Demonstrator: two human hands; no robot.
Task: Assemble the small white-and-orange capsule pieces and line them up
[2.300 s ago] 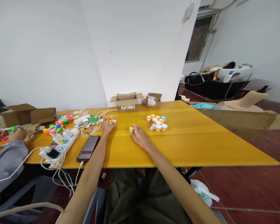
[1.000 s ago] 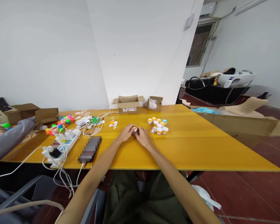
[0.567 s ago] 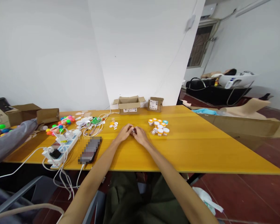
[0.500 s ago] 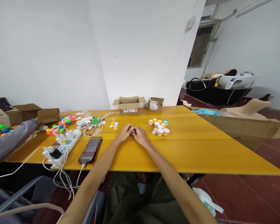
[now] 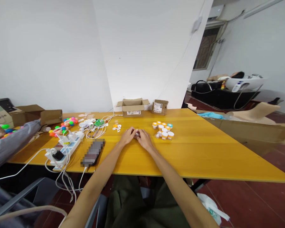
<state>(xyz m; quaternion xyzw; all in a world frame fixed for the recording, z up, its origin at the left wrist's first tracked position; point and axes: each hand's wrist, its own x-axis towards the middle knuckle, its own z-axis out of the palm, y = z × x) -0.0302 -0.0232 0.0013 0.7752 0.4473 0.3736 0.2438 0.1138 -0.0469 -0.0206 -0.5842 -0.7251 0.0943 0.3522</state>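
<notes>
Clear plastic, largely covered by fingers: a small, shiny, rounded piece (image 5: pixel 137 135) is held between the left hand (image 5: pixel 128 136) and the right hand (image 5: pixel 144 139), which meet at the fingertips over the yellow-brown wooden table (image 5: pixel 199 155). Whether the piece touches the tabletop cannot be told. To the right, near but apart from the right hand, is a cluster of small clear jars with round white-and-orange lids (image 5: pixel 164 130), one with turquoise. Beyond the left hand lie loose, flat white and orange discs (image 5: pixel 117 128). Probable faults: uneven finger pressure could make the smooth piece slip and roll; a wide rightward swing could topple the nearest jars; a careless leftward reach could scatter the discs.
</notes>
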